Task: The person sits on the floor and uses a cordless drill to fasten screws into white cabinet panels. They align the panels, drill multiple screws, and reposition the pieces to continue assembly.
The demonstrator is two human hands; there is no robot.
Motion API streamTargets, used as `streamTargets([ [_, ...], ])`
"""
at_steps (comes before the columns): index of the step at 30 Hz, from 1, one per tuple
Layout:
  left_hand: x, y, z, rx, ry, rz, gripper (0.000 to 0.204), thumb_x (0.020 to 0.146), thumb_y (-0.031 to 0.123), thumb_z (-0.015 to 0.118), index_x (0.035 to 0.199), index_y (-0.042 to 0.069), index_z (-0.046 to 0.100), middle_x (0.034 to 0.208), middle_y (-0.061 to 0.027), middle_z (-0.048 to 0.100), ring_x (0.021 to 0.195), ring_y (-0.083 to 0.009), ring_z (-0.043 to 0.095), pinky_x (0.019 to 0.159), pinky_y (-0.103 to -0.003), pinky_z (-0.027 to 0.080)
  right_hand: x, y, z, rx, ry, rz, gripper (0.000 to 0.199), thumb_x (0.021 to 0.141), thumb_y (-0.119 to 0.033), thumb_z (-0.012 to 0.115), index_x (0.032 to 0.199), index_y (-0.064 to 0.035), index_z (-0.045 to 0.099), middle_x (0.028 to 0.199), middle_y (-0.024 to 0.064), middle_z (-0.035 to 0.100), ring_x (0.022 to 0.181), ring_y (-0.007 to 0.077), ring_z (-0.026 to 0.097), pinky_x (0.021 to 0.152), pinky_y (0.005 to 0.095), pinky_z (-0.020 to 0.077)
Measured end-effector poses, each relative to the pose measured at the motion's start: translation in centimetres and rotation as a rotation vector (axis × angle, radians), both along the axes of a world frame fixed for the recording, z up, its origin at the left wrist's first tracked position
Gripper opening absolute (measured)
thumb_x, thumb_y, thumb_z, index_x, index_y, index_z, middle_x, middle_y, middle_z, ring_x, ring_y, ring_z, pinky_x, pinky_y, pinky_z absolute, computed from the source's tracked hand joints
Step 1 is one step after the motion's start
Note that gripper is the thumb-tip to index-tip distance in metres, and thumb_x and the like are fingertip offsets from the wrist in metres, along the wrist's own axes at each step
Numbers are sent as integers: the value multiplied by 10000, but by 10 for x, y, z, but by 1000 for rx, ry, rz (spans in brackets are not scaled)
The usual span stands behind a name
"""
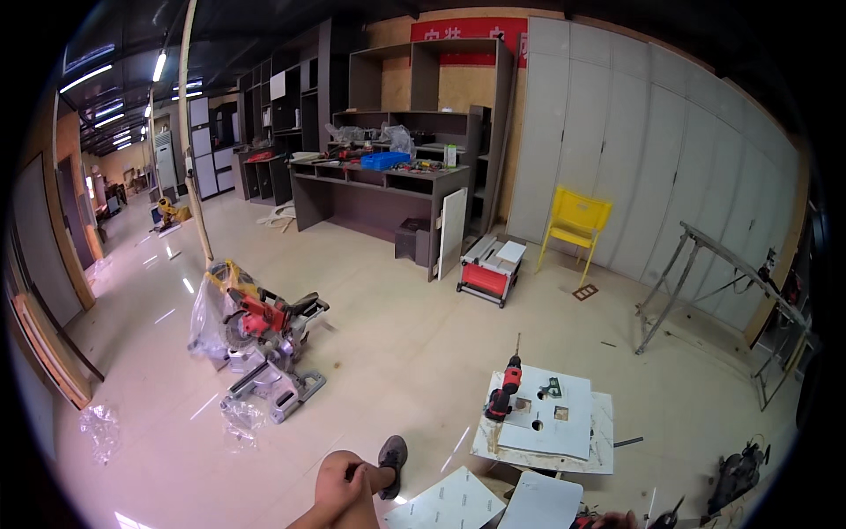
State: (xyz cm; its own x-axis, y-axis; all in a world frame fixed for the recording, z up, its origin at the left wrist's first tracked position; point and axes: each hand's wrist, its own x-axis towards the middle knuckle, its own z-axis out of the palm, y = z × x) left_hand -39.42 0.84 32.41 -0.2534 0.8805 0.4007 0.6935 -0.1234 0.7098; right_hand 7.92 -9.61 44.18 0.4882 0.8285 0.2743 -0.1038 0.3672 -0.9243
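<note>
- My left hand [346,495] rests on my bare knee [333,470], fingers bent; how far open, I cannot tell.
- My right hand [616,521], well apart, is cropped beside a red tool [583,522]; its grip I cannot tell.
- A red-and-black drill [504,392] sits on a holed white board [568,438].
- Behind, a red banner [471,32] bears pale characters.

- Ceiling tubes [159,67] are glowing far left of the yellow chair [580,219].
- Glossy floor [397,375] is throwing glare left of it.
- Grey panels [749,185] right of it are bowing.
</note>
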Motion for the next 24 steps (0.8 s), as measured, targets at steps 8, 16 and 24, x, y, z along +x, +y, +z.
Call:
streamTargets([
  [8, 10, 5, 17, -172, -651, -72, 160, 988, 89, 604, 1074, -45, 614, 1002, -147, 738, 910, -210, 713, 849, -325, 564, 21, -81, -109, -113, -359, 99, 348, 989, -101, 607, 1301, 34, 535, 1113, 140, 663, 1011, 223, 637, 903, 338, 530],
  [16, -33, 30, -5, 110, -873, -3, 118, 1026, 53, 538, 1119, -19, 535, 1007, -183, 745, 970, -216, 715, 857, -311, 555, -43, -100, -91, -520, -409, 102, 603, 737, 35, 791, 1263, 32, 498, 990, 117, 672, 840, 211, 678, 717, 323, 579],
  [24, -24, -6, -36, 65, -544, 62, 135, 971, 84, 627, 983, -35, 565, 888, -153, 761, 833, -196, 753, 768, -319, 591, -111, -66, 4, -62, 101, 52, 518, 752, 25, 779, 1215, 29, 547, 1035, 127, 652, 840, 217, 674, 752, 320, 574],
])
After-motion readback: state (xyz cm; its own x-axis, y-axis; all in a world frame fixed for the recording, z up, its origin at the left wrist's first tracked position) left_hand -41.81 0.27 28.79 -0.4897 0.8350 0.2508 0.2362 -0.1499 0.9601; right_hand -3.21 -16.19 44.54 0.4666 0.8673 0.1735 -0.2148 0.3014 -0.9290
